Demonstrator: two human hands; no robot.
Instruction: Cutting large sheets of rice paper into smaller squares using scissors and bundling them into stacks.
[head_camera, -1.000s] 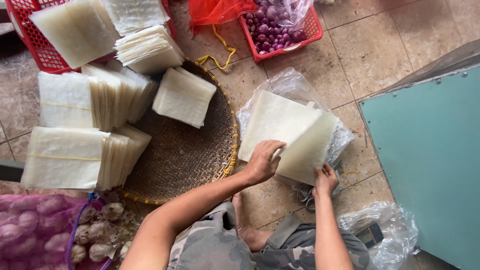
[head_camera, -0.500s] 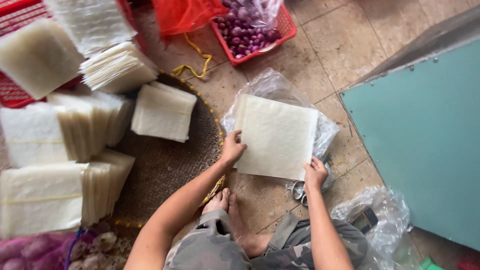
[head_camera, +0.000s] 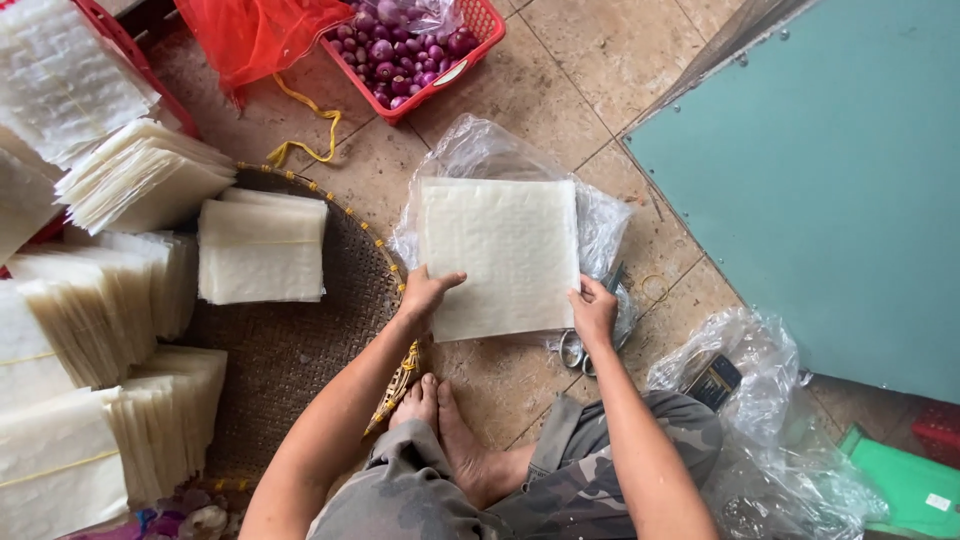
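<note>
The left hand (head_camera: 425, 295) and the right hand (head_camera: 594, 312) each close a grip on the near corners of a white square stack of thin sheets (head_camera: 500, 255). The stack lies flat on a clear plastic bag (head_camera: 470, 150) on the floor (head_camera: 590, 80). Scissors (head_camera: 590, 345) lie just beside the right hand.

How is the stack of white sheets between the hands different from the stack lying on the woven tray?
The stack between the hands lies on a clear plastic bag on the floor, gripped by the left hand and right hand. The stack on the woven tray is untouched, looks smaller and has a thin yellowish band. Both are square, pale, thin sheets.
</note>
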